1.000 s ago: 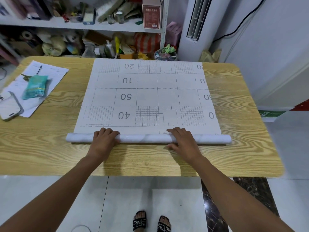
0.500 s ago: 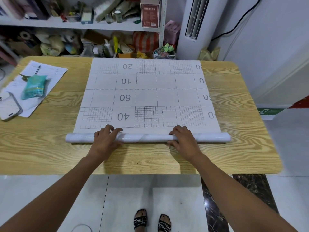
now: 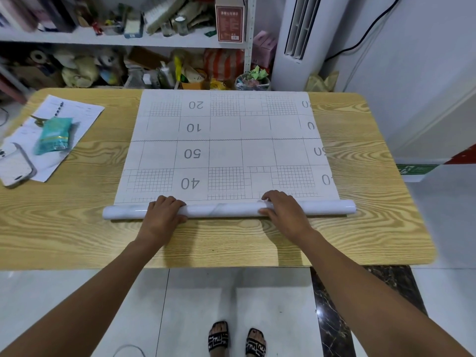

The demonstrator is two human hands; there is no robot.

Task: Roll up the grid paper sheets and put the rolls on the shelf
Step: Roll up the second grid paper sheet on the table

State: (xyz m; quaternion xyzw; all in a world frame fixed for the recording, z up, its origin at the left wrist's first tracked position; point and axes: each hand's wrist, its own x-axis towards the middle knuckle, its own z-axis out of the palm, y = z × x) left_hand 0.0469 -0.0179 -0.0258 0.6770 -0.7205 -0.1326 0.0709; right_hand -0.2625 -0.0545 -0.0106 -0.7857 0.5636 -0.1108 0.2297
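Grid paper sheet point(image 3: 226, 140) lies flat on the table point(image 3: 360, 228), print side up. The numbers 20, 10, 50, 40 read upside down from the camera. The sheet's near edge is wound into a roll point(image 3: 224, 210), glossy white with a grey marbled outside. Roll lies on the table across the sheet's whole width and sticks out a little past the sheet's left and right edges.

Left hand point(image 3: 162, 215) is on the roll, left of the sheet's centre, just near-left of the "40". Its fingers curl over the roll's far side with the thumb on the near side, so it's clamped on the roll. Right hand point(image 3: 286, 212) is right of the sheet's centre with the same grip: fingers over the top, thumb on the near side, clamped on the roll. Both forearms run back from the sheet toward the camera.

Sheet's far edge reaches the table's far edge. Bare wood grain shows left, right and on the near side of the sheet.

Left of the sheet, well apart:
- printed paper point(image 3: 82, 117)
- teal packet point(image 3: 54, 135) lying on that paper
- white phone point(image 3: 14, 166) overlapping the paper's near-left corner

Beyond the sheet's far edge is a cluttered shelf point(image 3: 128, 39), with a red-brown box point(image 3: 230, 20) standing on its upper board. Beyond the sheet's far-right corner is a white standing air conditioner point(image 3: 301, 34).

On the sheet's near side, past the table edge, there's tiled floor point(image 3: 231, 292) and two feet in black sandals point(image 3: 218, 337).
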